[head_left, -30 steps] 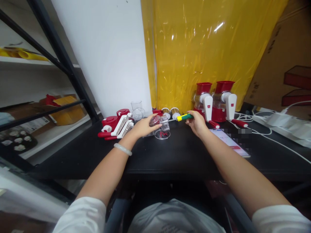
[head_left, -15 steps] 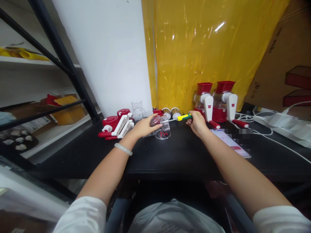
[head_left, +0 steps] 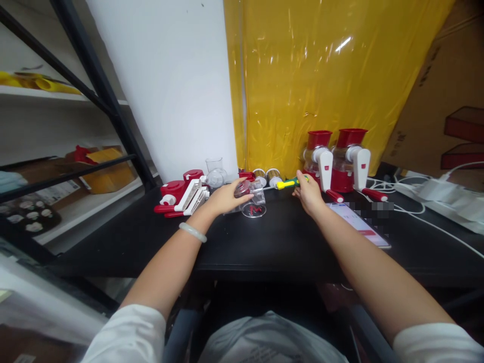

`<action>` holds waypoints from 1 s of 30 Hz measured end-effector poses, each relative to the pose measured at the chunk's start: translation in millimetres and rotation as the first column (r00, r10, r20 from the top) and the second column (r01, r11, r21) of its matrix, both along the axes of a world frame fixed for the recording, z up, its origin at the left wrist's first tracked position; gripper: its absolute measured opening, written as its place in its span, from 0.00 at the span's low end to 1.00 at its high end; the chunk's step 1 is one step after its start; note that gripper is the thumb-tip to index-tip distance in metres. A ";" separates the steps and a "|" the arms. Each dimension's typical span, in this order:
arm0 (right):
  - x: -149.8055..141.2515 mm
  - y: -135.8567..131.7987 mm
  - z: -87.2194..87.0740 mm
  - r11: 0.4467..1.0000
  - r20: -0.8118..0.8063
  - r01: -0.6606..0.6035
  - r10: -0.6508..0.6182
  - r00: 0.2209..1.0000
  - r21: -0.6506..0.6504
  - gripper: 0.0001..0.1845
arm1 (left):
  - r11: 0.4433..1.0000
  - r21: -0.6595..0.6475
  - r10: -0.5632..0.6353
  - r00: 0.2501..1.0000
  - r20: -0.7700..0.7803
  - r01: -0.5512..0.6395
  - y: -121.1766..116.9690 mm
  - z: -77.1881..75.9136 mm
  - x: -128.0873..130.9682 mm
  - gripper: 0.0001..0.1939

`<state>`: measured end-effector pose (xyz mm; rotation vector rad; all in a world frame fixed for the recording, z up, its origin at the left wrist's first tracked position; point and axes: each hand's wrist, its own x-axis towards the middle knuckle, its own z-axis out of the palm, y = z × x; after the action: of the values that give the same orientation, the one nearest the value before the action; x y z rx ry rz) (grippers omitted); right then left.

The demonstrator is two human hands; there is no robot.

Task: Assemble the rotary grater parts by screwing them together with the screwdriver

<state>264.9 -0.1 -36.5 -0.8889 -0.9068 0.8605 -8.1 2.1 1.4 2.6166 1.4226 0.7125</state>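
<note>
My left hand (head_left: 226, 197) is closed round a clear plastic housing (head_left: 252, 197) with a red part inside, steadying it on the black table (head_left: 264, 237). My right hand (head_left: 309, 192) grips a screwdriver (head_left: 288, 183) with a green and yellow handle, its tip pointing left toward the clear housing. A pale bangle (head_left: 192, 232) is on my left wrist.
Loose red and white grinder parts (head_left: 181, 194) and a clear cup (head_left: 214, 166) lie left of the housing. Two assembled red and white grinders (head_left: 338, 160) stand at the back right. A phone (head_left: 357, 222), white cables and a power strip (head_left: 438, 194) lie on the right; a metal shelf (head_left: 68, 166) stands left.
My right hand has shifted slightly with the screwdriver, its fingers now further over the handle. My left hand stays on the clear housing.
</note>
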 end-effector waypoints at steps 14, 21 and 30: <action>-1.8 -4.4 5.8 0.996 -0.182 -0.083 0.085 0.980 0.018 0.10 | 1.000 -0.003 0.001 1.000 0.008 -0.001 0.2 -0.5 0.2 0.42; -1.0 -1.4 2.1 1.000 0.005 0.004 -0.004 1.000 0.004 0.18 | 1.000 0.008 -0.002 1.000 0.010 0.002 1.4 -1.5 -0.3 0.41; -2.6 -3.1 6.4 0.998 -0.153 -0.061 0.055 0.987 -0.034 0.11 | 1.000 0.007 0.005 1.000 -0.001 -0.005 1.4 -0.9 0.1 0.42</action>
<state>262.3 -3.2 -30.1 -0.8210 -0.7885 0.9854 -8.1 3.5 0.4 2.6196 1.4308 0.7174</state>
